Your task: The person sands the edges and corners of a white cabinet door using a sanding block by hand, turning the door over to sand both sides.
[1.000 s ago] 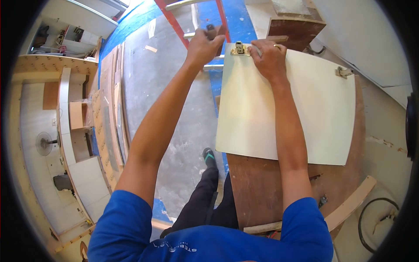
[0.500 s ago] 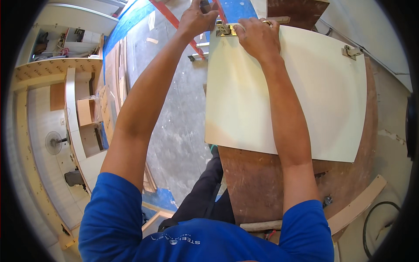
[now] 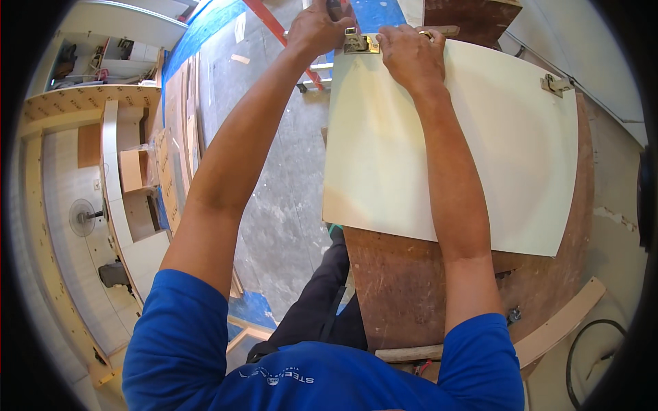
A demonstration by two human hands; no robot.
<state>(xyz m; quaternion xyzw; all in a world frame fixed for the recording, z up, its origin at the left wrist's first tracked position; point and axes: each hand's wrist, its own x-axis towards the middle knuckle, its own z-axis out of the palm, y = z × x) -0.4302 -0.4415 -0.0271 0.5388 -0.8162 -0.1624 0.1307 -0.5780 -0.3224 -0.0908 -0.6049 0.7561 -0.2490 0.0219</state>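
A pale white cabinet door [image 3: 384, 157] lies flat in front of me, with a metal hinge [image 3: 360, 42] at its far left corner and another hinge [image 3: 555, 83] toward the far right corner. My left hand [image 3: 317, 29] is closed around a small dark object [image 3: 334, 9] just beyond and left of the near hinge. The top of the picture partly cuts that object off, and its kind does not show. My right hand [image 3: 413, 58] grips the door's far edge beside the left hinge, its fingers bent over the edge.
Under the door is a brown wooden worktop [image 3: 394, 288]. A red ladder leg [image 3: 264, 17] stands beyond my left hand. Boards and cabinet frames [image 3: 110, 171] line the left side, with a fan [image 3: 82, 217] there. A curved wood strip [image 3: 562, 322] and a black hose [image 3: 572, 363] lie at the right.
Both hands and the far end of the door sit slightly farther right in the picture. My left hand keeps its hold on the dark object, and my right hand stays on the door's edge.
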